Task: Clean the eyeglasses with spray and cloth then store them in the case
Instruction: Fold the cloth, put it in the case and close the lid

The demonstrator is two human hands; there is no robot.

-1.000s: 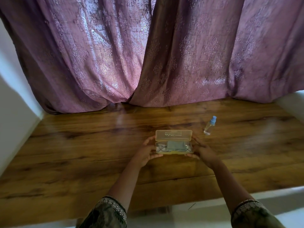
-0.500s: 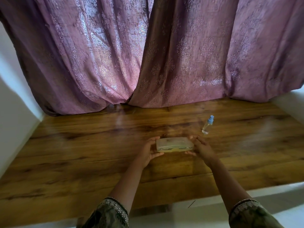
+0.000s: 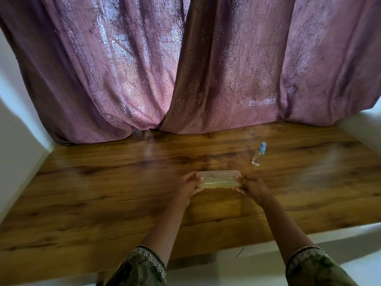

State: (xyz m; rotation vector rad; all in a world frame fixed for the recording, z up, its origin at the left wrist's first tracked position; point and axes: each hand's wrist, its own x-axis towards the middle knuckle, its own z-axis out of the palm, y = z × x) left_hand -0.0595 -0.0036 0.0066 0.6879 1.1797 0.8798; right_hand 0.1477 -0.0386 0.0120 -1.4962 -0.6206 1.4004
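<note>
A translucent yellowish eyeglass case (image 3: 218, 179) lies closed on the wooden table (image 3: 103, 193), near its middle. My left hand (image 3: 188, 185) grips the case's left end and my right hand (image 3: 252, 185) grips its right end, fingers wrapped over the edges. The eyeglasses and cloth are inside and cannot be made out through the lid. A small clear spray bottle (image 3: 258, 154) with a blue cap stands upright behind and to the right of the case, apart from both hands.
Purple patterned curtains (image 3: 185, 69) hang along the table's far edge. White walls (image 3: 18, 141) close in the left and right sides. The table's front edge runs just beyond my patterned sleeves.
The case lid stood open a second ago, showing the glasses and cloth inside. It has come down and the case is now closed, with both hands still at its ends.
</note>
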